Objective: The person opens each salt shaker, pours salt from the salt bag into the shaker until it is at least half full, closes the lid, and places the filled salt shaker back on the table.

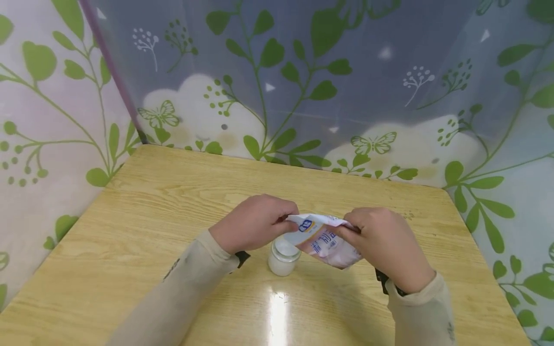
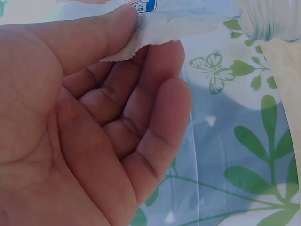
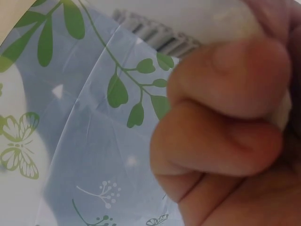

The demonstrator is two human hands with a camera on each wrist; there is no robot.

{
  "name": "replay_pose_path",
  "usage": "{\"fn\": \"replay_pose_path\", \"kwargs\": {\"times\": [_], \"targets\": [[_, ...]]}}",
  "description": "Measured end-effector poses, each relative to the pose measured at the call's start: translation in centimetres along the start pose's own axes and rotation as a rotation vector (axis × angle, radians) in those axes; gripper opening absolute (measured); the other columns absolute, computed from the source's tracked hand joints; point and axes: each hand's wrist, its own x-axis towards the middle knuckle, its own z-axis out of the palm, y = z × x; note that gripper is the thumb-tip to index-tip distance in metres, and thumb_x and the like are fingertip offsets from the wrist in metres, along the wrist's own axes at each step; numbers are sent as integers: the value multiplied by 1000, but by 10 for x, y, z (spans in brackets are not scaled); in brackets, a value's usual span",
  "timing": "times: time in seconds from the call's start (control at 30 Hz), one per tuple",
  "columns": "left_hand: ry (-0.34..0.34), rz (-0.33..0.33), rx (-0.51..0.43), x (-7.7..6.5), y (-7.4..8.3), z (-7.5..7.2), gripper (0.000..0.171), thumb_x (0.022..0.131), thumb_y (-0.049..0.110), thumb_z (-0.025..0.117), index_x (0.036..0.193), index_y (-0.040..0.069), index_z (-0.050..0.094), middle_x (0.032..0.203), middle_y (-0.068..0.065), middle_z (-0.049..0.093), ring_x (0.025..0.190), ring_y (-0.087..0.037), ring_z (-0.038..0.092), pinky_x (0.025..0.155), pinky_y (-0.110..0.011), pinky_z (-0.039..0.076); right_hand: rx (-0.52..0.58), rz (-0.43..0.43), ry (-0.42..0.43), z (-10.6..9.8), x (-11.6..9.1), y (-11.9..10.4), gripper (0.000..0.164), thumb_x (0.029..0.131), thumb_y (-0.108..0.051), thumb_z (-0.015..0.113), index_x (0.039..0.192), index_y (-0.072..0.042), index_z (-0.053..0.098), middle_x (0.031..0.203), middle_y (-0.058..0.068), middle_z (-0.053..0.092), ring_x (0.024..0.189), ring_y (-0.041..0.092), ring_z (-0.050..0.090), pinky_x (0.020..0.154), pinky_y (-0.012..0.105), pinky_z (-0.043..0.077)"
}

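Note:
A pink and white printed pouch (image 1: 331, 245) is held tilted between both hands above the table. My left hand (image 1: 259, 222) pinches its upper left corner between thumb and fingers; in the left wrist view the thumb lies on the zigzag-cut edge (image 2: 155, 46). On the other end, my right hand (image 1: 385, 242) grips with curled fingers, and the right wrist view shows a barcode (image 3: 157, 35) beside them. Just below the pouch's left corner stands a small glass jar (image 1: 283, 262), upright, with white contents near its top. The pouch partly covers the jar's mouth in the head view.
The wood-grain table (image 1: 173, 192) spreads around the jar, with a bright light reflection near its front. Curtains (image 1: 294, 96) printed with leaves and butterflies rise along the table's back and both sides.

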Motion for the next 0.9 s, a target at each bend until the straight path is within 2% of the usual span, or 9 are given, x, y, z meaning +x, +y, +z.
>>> {"fn": "replay_pose_path", "kwargs": {"times": [0.13,0.27,0.5,0.67,0.9], "targets": [[9,14,-13,0,0,1,12,101,24,67,89,23,66,75,14,60,65,-6,51,60,-25,43,10,54,-62,-1,0,1,45,90,-23,81,59,-25,49,56,-12,40,49,4,35,48,24,33],[28,37,-27,2,-1,4,15,103,24,65,88,23,64,75,13,59,65,-6,51,60,-25,43,9,97,-119,-2,-1,2,47,96,-35,75,59,-26,48,54,-12,39,47,5,35,47,25,32],[48,62,-51,6,-1,11,12,105,25,63,94,22,68,82,12,65,69,-5,55,64,-26,47,49,220,-232,-3,-4,4,42,101,-46,65,65,-26,55,54,-10,43,46,9,41,47,28,34],[41,49,-83,8,0,13,11,105,27,63,97,22,70,86,12,67,70,-5,56,65,-26,48,33,255,-247,-3,-3,3,42,99,-46,66,66,-24,55,54,-9,44,47,11,41,48,30,34],[45,74,-135,9,1,17,9,104,25,64,99,21,70,90,12,69,71,-4,57,65,-25,48,13,270,-254,-1,-1,0,39,99,-48,66,69,-23,59,56,-8,49,48,12,43,49,31,35]]}}
